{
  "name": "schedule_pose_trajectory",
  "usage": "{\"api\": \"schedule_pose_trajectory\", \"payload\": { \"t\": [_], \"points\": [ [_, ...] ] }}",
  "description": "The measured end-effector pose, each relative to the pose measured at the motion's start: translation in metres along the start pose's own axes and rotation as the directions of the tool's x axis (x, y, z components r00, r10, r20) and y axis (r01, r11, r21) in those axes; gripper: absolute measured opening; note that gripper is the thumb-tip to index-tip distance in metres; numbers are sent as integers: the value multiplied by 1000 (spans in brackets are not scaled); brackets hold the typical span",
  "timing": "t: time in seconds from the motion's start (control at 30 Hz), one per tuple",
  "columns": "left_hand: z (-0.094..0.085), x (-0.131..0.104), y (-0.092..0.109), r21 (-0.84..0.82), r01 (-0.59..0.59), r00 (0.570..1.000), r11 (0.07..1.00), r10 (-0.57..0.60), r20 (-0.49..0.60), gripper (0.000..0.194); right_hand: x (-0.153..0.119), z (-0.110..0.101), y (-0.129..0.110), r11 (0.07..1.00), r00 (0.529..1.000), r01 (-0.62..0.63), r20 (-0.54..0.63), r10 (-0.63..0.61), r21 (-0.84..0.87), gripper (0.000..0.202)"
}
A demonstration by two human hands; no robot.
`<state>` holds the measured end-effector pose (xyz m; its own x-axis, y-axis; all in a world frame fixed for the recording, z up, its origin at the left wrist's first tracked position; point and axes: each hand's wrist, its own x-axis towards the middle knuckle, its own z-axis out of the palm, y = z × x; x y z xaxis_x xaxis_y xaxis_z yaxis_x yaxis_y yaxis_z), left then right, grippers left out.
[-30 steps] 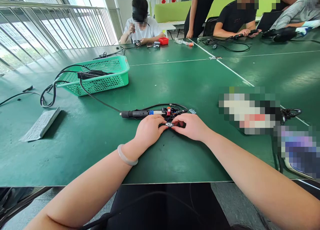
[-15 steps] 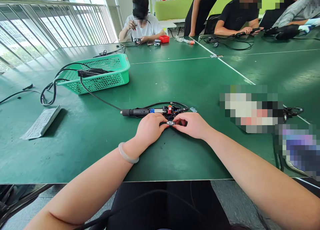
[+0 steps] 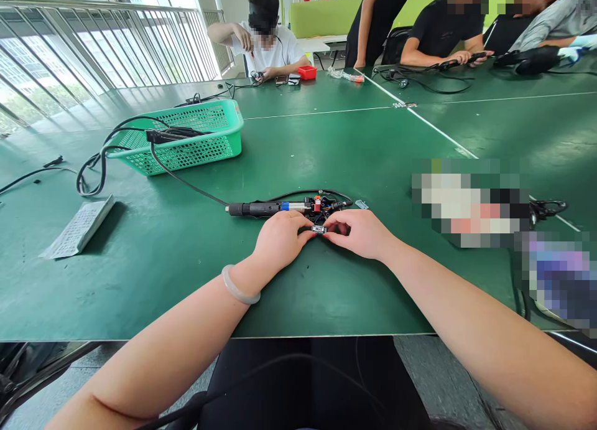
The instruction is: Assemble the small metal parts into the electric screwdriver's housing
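Between the fingertips of my two hands is a small circuit board (image 3: 319, 229), pale with dark parts. My left hand (image 3: 284, 236) pinches its left end, and a light bracelet (image 3: 240, 285) circles that wrist. The right end is pinched by my right hand (image 3: 358, 232). Just beyond my fingers lies an opened, pen-shaped black tool (image 3: 254, 210) with a blue band, bare metal and a cable at its left end. Its inner parts, one of them red-orange (image 3: 318, 203), show behind the board. A small pale blue piece (image 3: 361, 204) lies past my right hand.
A green plastic basket (image 3: 196, 153) with black cables stands at the back left. Nearer is a folded printed paper (image 3: 81, 228). Blurred items (image 3: 471, 206) lie on the right. Across the table a person (image 3: 275, 44) handles a small tool; other people are at the far right.
My hands and the board stay nearly in place. Across the table, the person's raised hand and arm have moved up and outward. The view has shifted very slightly.
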<state>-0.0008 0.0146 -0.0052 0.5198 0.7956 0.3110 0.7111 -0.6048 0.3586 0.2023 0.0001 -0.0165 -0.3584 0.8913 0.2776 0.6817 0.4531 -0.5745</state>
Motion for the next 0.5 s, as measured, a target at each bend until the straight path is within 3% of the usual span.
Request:
{"api": "schedule_pose_trajectory", "payload": {
  "t": [0.5],
  "points": [
    [-5, -1, -4, -7, 104, 993, 995, -104, 52, 26, -1, -3, -1, 999, 1000, -30, -5, 30, 11, 13]
  ]
}}
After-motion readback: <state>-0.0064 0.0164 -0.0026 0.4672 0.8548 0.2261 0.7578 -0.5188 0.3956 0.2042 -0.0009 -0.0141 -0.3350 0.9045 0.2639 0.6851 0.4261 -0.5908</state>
